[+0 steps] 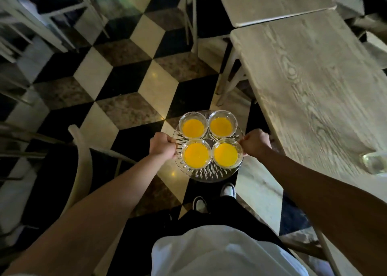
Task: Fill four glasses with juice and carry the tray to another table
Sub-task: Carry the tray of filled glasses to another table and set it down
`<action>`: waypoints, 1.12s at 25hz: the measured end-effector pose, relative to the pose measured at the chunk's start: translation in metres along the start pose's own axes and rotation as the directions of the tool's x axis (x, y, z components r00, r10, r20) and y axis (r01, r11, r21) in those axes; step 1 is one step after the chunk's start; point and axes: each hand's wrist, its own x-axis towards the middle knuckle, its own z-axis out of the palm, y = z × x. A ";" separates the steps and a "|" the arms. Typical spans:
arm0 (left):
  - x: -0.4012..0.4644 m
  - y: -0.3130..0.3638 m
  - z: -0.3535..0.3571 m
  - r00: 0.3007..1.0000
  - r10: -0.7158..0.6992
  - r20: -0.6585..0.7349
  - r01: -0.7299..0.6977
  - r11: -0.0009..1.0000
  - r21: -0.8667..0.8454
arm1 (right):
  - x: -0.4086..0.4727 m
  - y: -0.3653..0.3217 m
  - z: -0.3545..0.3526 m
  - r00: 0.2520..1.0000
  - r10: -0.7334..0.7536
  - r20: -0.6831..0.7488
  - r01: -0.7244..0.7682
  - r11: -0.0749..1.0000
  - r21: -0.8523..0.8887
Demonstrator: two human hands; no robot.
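A round cut-glass tray point(209, 174) hangs in the air over the checkered floor, in front of my body. Several clear glasses stand on it in a square, each filled with orange juice: far left point(192, 127), far right point(222, 126), near left point(196, 154), near right point(225, 153). My left hand point(162, 144) grips the tray's left rim. On the opposite rim, my right hand point(254, 142) is closed in the same way. Both arms are stretched forward.
A long pale wooden table point(310, 91) runs along my right, with a clear glass bottle point(374, 162) lying near its close end. A second table point(270, 1) stands beyond it. White chairs point(81, 150) and frames crowd the left. My shoes point(228, 189) show below the tray.
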 end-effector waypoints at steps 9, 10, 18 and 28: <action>0.074 0.024 -0.038 0.987 -0.129 -0.092 0.116 0.984 -0.132 | 0.077 -0.092 0.015 0.992 -0.073 0.107 0.079 0.996 -0.050; 0.087 0.027 -0.040 0.985 -0.136 -0.103 0.122 0.984 -0.129 | 0.088 -0.103 0.016 0.990 -0.081 0.115 0.087 0.995 -0.048; 0.168 0.084 -0.071 0.982 -0.154 -0.110 0.148 0.987 -0.061 | 0.184 -0.197 0.009 0.969 -0.149 0.196 0.165 0.984 -0.070; 0.267 0.142 -0.095 0.965 -0.216 -0.146 0.202 0.973 -0.108 | 0.275 -0.298 -0.001 0.951 -0.225 0.214 0.251 0.963 -0.101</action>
